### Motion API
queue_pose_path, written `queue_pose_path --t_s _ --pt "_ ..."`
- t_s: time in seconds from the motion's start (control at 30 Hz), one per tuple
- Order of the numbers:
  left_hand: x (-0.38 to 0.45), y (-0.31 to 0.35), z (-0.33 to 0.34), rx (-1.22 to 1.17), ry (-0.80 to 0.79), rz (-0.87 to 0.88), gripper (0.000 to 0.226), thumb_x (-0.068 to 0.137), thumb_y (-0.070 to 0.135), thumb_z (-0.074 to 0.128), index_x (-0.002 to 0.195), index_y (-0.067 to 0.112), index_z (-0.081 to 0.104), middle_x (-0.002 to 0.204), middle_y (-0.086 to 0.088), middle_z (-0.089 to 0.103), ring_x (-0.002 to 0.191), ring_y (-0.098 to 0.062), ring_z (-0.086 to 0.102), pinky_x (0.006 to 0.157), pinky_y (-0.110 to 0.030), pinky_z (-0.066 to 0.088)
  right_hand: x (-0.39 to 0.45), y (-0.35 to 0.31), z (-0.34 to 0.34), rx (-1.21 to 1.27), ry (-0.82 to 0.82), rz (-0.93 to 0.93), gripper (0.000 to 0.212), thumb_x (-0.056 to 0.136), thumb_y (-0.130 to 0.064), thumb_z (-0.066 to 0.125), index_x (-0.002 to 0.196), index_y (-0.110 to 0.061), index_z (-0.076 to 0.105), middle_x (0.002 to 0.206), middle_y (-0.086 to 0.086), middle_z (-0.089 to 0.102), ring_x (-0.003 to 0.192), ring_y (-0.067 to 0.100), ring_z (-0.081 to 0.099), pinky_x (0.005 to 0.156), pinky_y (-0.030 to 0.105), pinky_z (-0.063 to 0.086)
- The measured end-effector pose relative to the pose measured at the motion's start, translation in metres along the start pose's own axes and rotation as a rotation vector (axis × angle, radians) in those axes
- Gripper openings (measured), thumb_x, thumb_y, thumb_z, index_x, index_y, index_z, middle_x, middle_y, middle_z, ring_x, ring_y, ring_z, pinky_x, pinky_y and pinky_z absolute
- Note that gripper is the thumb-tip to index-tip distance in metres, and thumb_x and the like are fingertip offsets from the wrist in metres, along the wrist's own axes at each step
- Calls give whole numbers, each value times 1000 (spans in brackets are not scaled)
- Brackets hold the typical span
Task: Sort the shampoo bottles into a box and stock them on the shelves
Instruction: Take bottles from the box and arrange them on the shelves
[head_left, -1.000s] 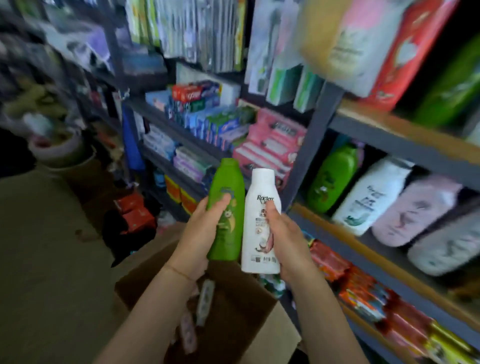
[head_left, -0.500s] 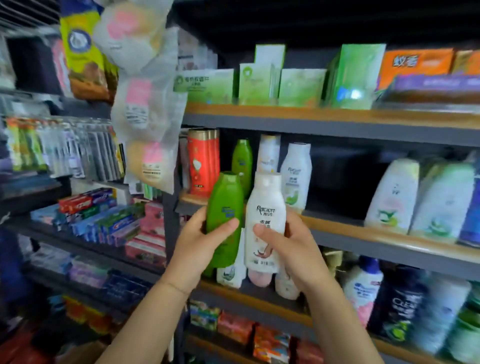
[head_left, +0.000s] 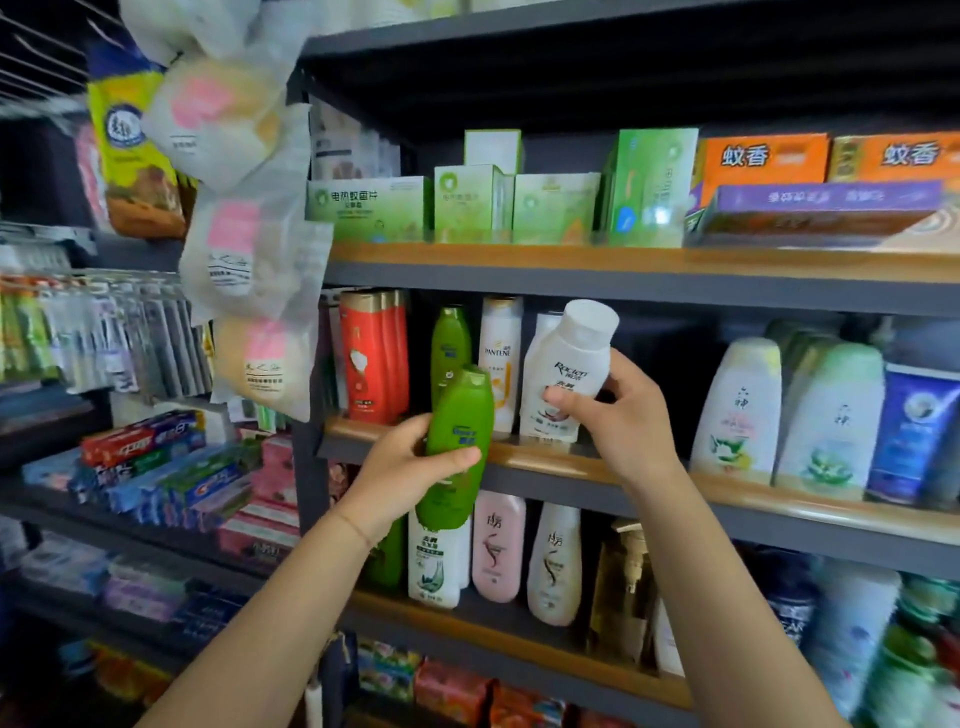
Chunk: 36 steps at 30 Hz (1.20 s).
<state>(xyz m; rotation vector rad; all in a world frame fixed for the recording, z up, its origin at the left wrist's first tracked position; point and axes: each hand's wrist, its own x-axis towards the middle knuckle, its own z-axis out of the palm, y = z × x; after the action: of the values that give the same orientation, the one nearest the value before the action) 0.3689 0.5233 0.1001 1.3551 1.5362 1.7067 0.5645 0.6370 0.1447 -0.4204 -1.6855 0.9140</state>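
**Two shampoo bottles held up at the middle shelf**

At far left, toothpaste boxes (head_left: 156, 462) lie stacked on a lower rack, with bagged goods (head_left: 244, 260) hanging above them.

The left forearm rises from the lower left, wrist bent slightly back. The left hand (head_left: 400, 467) grips the green shampoo bottle (head_left: 457, 447) around its middle, thumb across the front label and fingers curled behind. The bottle tilts with its cap up and to the right, in front of the middle shelf (head_left: 675, 483) edge and overlapping the bottles on the shelf below.

Behind it on the middle shelf stand red bottles (head_left: 371, 358), another green bottle (head_left: 449, 343) and a Pantene bottle (head_left: 501, 364).

The right forearm comes up from the lower right. The right hand (head_left: 623, 415) holds the white Racien shampoo bottle (head_left: 566, 379) at its lower half, thumb on the front and fingers wrapped behind. The bottle leans right, its base at the shelf's front lip, just beside the Pantene bottle; whether it rests on the board cannot be told.

Further right on the same shelf stand white body-wash bottles (head_left: 737, 410) and a blue tube (head_left: 909, 431). Green boxes (head_left: 467, 202) and orange mosquito-coil boxes (head_left: 763, 161) fill the shelf above.
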Motion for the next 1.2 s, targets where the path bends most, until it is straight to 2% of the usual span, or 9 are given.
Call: queue_pose_path --t_s 0.2,0.3,0.4,0.5,0.63,0.87,1.03,1.13,1.2 --pt "26 -14 16 167 -227 -4 48 80 20 82 120 39 62 128 13 64 113 -8 64 87 -29 57 20 20 2 -33 -56 0 35 75 -5 83 108 -11 71 97 6 74 85 27 68 65 31 59" --pt "30 -21 18 135 -212 -39 53 80 24 82 129 27 61 116 8 73 106 -11 69 87 -31 57 25 30 2 -50 -66 32 35 75 -10 84 107 -13 71 96 5 74 78 25 69 68 37 60" --pt "30 -24 17 57 -170 -39 39 83 22 79 120 24 66 106 7 76 99 -13 72 77 -23 55 29 36 2 -45 -70 69 33 74 -9 84 103 -16 70 94 7 75 66 26 69 70 47 60" --pt "29 -26 13 29 -152 -34 38 81 27 81 116 24 68 105 4 76 97 -14 72 78 -24 55 31 40 3 -21 -60 103 35 75 -5 83 98 -23 64 96 9 74 65 32 70 66 50 60" --pt "30 -27 12 14 -142 -28 39 78 30 81 115 23 69 104 2 76 96 -14 72 78 -24 55 32 50 2 -66 -45 135 37 76 -7 83 99 -22 59 97 9 73 64 34 71 65 49 59" --pt "31 -26 16 -21 -127 -46 29 84 18 77 113 20 70 104 2 77 93 -12 72 75 -20 55 34 51 2 -198 -82 132 37 77 -9 83 102 -22 58 94 5 72 60 21 71 60 32 56" --pt "32 -23 17 -22 -131 -52 27 85 17 76 111 20 70 105 1 76 92 -11 72 73 -18 56 36 54 4 -292 -34 107 65 76 -14 83 129 -30 49 98 4 70 71 21 72 73 38 60" --pt "33 -25 19 -21 -125 -58 30 84 18 77 113 20 70 105 2 77 97 -14 72 78 -23 57 37 63 5 -359 15 70 77 74 -24 84 133 -42 39 98 6 66 78 26 70 77 42 58" --pt "33 -24 19 -27 -123 -66 30 83 17 78 112 19 71 103 4 77 97 -15 73 77 -23 57 36 63 5 -408 29 68 79 74 -27 84 136 -42 38 103 7 62 85 24 67 78 33 57"
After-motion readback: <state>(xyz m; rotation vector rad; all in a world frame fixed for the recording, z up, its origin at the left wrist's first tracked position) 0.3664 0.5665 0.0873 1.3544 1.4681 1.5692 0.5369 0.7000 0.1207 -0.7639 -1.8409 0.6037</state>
